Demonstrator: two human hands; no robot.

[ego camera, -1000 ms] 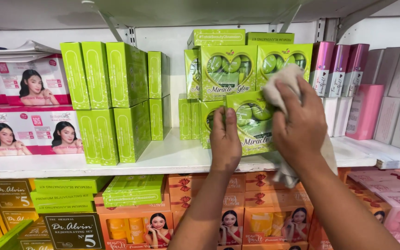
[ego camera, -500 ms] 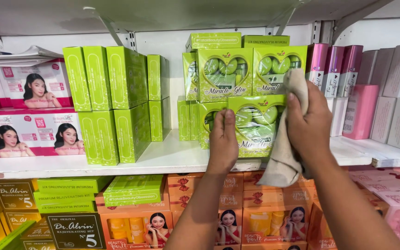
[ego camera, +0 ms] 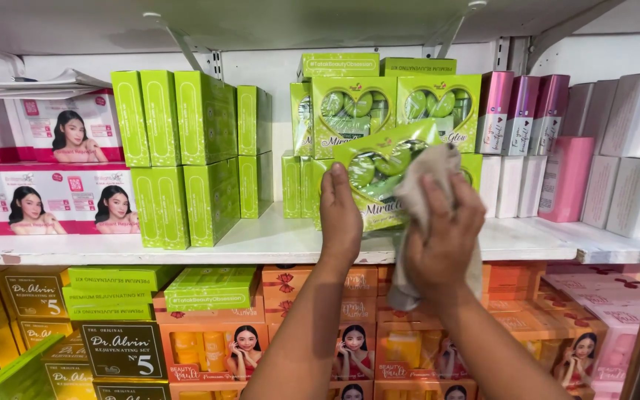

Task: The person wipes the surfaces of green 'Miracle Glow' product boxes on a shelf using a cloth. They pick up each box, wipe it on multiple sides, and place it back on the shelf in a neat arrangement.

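Green heart-window box (ego camera: 379,174) tilted forward off white shelf (ego camera: 261,241), gripped at lower left edge by left hand (ego camera: 341,215). Right hand (ego camera: 446,237) clenched round beige cloth (ego camera: 427,200), cloth pressed on box's right face, tail hanging below box past shelf edge. Both hands just in front of box, touching it.

Judging step as wiping box front. Doing it well: keep left grip firm on edge, not on clear heart window; wipe across film lightly, since thin plastic likely dents; keep box base near shelf lip so a slip drops it onto shelf, not floor.

Behind box: two matching heart-window boxes (ego camera: 387,111) stacked upright, touching; avoid knocking them on return. Left of box, well apart: plain lime-green cartons (ego camera: 187,155) in rows. Right of box: pink tall cartons (ego camera: 524,115) and white ones (ego camera: 512,185). Below box, under shelf: orange sets (ego camera: 350,348), green flat packs (ego camera: 209,289). Far left of box: pink-white boxes with portraits (ego camera: 61,200).
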